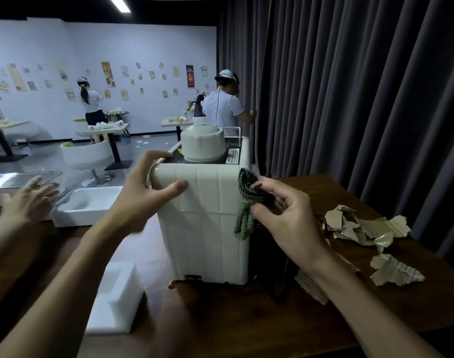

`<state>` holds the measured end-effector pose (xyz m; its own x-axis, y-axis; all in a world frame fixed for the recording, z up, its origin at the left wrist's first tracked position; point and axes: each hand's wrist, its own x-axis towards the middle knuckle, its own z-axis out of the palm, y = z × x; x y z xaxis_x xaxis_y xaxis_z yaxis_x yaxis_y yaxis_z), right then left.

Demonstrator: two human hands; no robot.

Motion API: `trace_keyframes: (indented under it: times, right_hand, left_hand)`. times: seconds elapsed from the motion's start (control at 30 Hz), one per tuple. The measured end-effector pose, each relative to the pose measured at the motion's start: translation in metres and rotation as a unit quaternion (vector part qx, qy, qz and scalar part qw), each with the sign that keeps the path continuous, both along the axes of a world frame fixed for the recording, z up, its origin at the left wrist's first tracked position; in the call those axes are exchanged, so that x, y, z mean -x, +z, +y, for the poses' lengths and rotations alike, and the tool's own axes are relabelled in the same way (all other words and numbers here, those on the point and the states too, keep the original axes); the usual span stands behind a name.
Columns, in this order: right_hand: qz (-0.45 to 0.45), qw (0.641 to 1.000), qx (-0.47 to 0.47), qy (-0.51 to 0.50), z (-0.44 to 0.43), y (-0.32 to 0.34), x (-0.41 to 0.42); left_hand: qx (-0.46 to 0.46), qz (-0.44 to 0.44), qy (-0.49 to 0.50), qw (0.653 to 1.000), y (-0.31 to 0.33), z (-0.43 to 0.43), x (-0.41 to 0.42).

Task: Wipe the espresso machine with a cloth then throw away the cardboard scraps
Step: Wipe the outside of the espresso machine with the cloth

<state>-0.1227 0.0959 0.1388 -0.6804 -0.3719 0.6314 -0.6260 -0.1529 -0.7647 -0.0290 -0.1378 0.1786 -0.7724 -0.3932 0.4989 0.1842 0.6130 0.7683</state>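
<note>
wooden table [246, 319] by grey curtains [349, 99]; left grip [148, 187] around espresso machine [207, 228] corner, right grip [285, 210] around cloth [246, 192]

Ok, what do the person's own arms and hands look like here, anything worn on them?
Nothing worn shows. The left hand and right hand are bare, with no gloves, and I can make out no rings. Both forearms are bare to the frame's edge, with no sleeves, watch, bracelet or cable on them.
</note>
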Motion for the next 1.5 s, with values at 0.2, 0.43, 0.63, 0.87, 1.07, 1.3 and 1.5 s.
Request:
trace_keyframes:
  times: [0.2,0.43,0.63,0.87,1.07,1.3,1.5]
  right_hand:
    - [0.028,0.999,0.016,-0.002,0.006,0.048,0.035]
    - [0.031,0.989,-0.142,0.016,-0.005,0.089,0.114]
    - [-0.005,0.979,-0.187,0.08,-0.036,0.095,0.142]
    - [-0.058,0.968,-0.21,0.127,-0.041,0.1,0.152]
    - [-0.092,0.972,-0.169,0.137,-0.039,0.102,0.138]
    - [-0.113,0.987,-0.079,0.078,-0.013,0.095,0.096]
    - [-0.086,0.996,-0.024,-0.004,-0.01,0.081,0.06]
  left_hand:
    - [0.105,0.013,0.111,0.988,0.022,0.04,0.005]
    - [0.128,-0.049,0.182,0.974,0.043,0.064,0.038]
    - [0.104,-0.022,0.247,0.963,0.043,0.068,0.052]
    - [0.081,0.025,0.258,0.962,0.041,0.065,0.054]
    - [0.048,0.044,0.216,0.974,0.038,0.046,0.052]
    - [0.02,0.044,0.021,0.999,0.043,-0.006,0.043]
    - [0.083,0.004,-0.034,0.996,0.049,-0.013,0.039]
